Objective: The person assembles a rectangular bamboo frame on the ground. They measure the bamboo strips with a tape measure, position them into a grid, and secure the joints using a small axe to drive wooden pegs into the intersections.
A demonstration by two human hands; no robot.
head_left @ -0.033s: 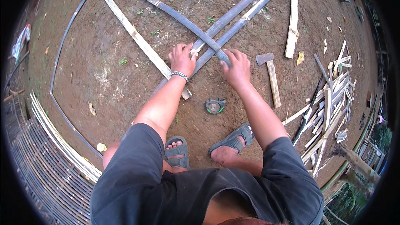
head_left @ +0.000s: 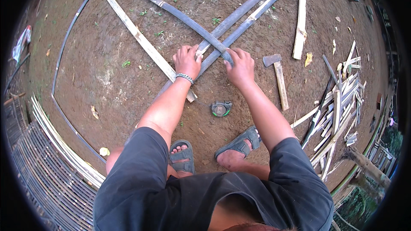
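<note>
A long dark strip (head_left: 180, 15) runs slantwise from the upper left down to the right hand (head_left: 239, 66), its near end pointing toward the person's right side. It lies across two other dark strips: the upper strip (head_left: 242, 15) and the lower strip (head_left: 239, 31), both slanting up to the right, nearly side by side.

The right hand is closed around the long strip's near end, just below the crossing. The left hand (head_left: 187, 62) has bent fingers over the near end of the upper strip, left of the crossing; whether it grips or only presses cannot be told.

The dark strips look like split bamboo, flat and smooth, with pale bands at the joints. The pale strip (head_left: 141, 38) is straight and woody, its lower part passing by the left wrist. A rounded tape measure (head_left: 221, 109) and a wooden-handled axe (head_left: 280, 83) lie on the bare brown soil (head_left: 128, 72).
</note>
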